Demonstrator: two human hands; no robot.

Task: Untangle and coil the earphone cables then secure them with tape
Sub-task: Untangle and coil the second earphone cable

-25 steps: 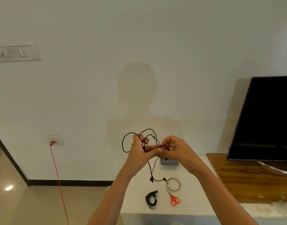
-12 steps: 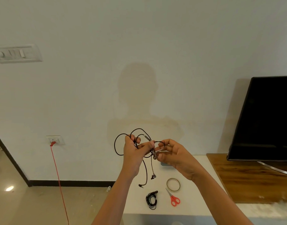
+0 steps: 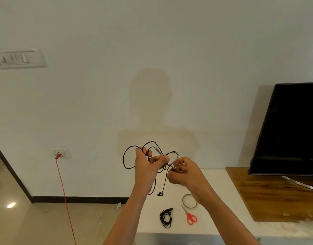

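Up-left of the tape roll (image 3: 182,200), left hand (image 3: 145,167) grips the black earphone cable (image 3: 123,157) loops and right hand (image 3: 185,174) pinches one strand; advise feeding that strand through slack loops, not tugging.

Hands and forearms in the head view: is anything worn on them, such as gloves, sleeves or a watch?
Nothing is worn that I can see. The left hand and right hand have no gloves, and no rings show, though the fingers are small here. The left forearm and right forearm show no sleeve, watch or band down to the frame's bottom edge.
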